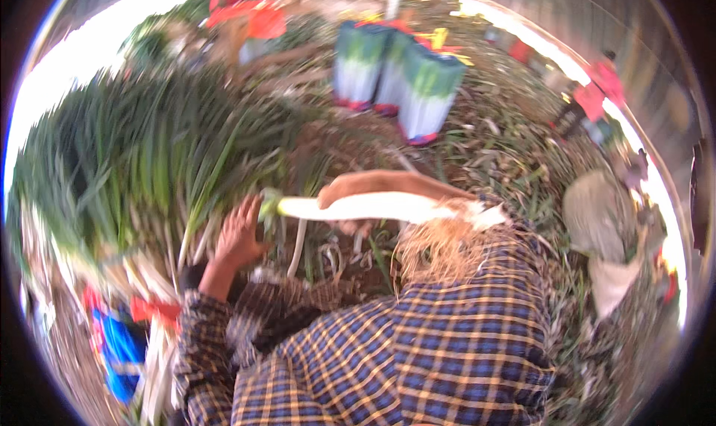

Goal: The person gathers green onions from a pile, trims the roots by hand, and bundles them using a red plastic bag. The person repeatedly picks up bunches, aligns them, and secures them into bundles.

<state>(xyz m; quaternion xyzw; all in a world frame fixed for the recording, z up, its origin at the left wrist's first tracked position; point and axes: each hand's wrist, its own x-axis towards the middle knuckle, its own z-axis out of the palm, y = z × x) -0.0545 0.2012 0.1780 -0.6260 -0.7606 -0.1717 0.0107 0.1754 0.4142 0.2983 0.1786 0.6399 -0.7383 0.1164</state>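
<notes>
Across the front of my body lies a thick bundle of white leek or green onion stalks (358, 207), its stringy tan roots at the right by my plaid shirt and its green part at the left. My right hand (341, 194) is closed around the white shafts, its forearm running behind them. Beside the green end, my left hand (240, 233) is raised with fingers extended and thumb apart, holding nothing visible. A large mass of long green-leaved stalks (151, 174) with pale lower shafts stands upright at the left, close to that hand.
Several upright bundles wrapped in clear plastic (430, 99) stand ahead on ground littered with leaves (503, 129). Red cloth or plastic (257, 20) lies at the top left. A blue item (120, 348) is at the lower left, a pale sack (598, 213) at the right. A person in pink (607, 82) is farther off.
</notes>
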